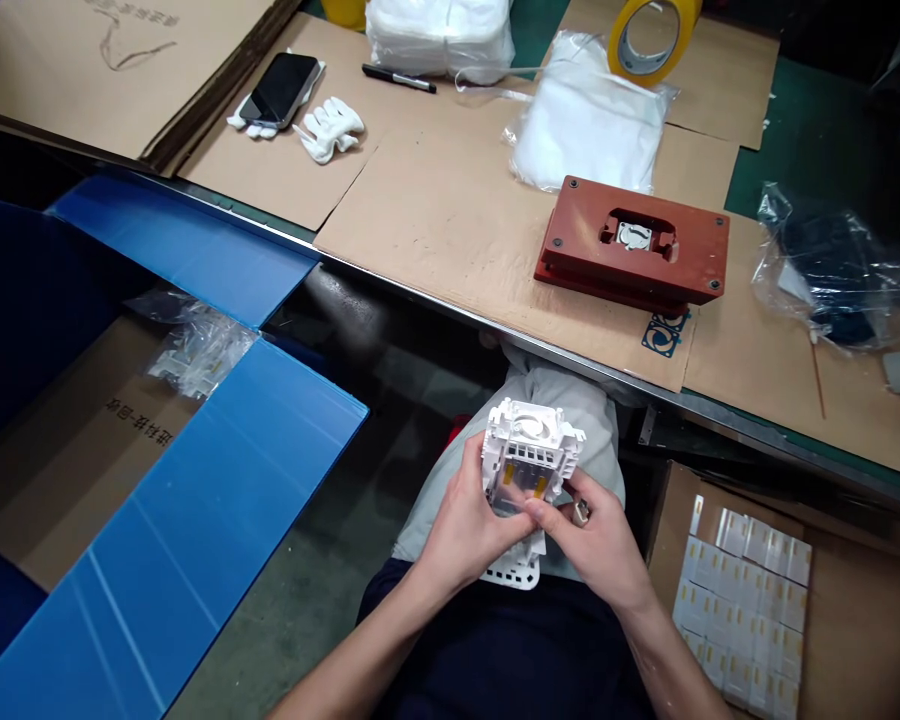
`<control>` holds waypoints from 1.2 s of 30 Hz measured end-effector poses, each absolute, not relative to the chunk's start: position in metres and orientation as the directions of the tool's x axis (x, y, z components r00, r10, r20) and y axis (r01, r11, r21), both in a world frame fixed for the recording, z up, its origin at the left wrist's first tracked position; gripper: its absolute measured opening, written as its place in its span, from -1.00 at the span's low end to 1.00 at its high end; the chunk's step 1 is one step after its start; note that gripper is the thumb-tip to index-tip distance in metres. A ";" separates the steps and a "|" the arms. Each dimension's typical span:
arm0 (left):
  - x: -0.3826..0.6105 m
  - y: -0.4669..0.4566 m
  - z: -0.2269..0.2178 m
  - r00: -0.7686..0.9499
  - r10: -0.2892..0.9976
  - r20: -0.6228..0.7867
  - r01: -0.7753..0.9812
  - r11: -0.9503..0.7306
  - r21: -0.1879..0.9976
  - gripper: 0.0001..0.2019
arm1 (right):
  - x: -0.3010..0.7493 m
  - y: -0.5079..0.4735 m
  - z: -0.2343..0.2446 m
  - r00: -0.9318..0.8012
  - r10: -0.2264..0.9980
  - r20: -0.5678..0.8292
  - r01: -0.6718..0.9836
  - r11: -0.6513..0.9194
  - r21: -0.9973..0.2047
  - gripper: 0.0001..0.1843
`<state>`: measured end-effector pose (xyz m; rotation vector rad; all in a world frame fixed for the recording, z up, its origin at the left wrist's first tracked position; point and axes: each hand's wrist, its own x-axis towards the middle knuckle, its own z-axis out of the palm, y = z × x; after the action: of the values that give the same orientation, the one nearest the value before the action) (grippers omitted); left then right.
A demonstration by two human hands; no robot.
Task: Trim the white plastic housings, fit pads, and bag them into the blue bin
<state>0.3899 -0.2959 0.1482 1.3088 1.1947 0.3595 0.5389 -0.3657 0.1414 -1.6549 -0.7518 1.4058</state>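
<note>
My left hand (461,520) is wrapped round the left side of a white plastic housing (532,428), held above my lap. The housing has a round opening at its top and a perforated lower end. A clear film piece with two yellow tabs (523,482) lies against its face. My right hand (600,545) grips the housing's right side, its thumb pressed near the film's lower edge beside my left thumb. A ring-like metallic item shows at a right finger. The undersides of the fingers are hidden behind the housing.
A red fixture block (637,245) with a white part in its recess stands on the cardboard-covered bench (435,220). Clear pieces with yellow tabs (750,600) lie in rows at right. A blue bin (217,530) is at left; yellow tape (621,40) sits at the back.
</note>
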 end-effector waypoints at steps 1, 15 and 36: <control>0.390 -0.296 0.148 0.414 0.784 -0.463 0.398 0.301 0.867 -0.39 | 0.539 -0.367 0.142 0.200 0.850 -0.487 -0.062 -0.485 -0.872 -0.61; 0.389 -0.292 0.149 0.442 0.774 -0.453 0.371 0.302 0.878 -0.42 | 0.534 -0.366 0.136 0.211 0.849 -0.485 -0.134 -0.466 -0.875 -0.51; 0.388 -0.290 0.149 0.427 0.771 -0.473 0.375 0.325 0.868 -0.35 | 0.533 -0.361 0.132 0.170 0.863 -0.475 -0.172 -0.449 -0.877 -0.53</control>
<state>0.3877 -0.2898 0.1487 1.2793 1.1708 0.3576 0.5329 -0.3608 0.1318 -1.5410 -0.6889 1.4402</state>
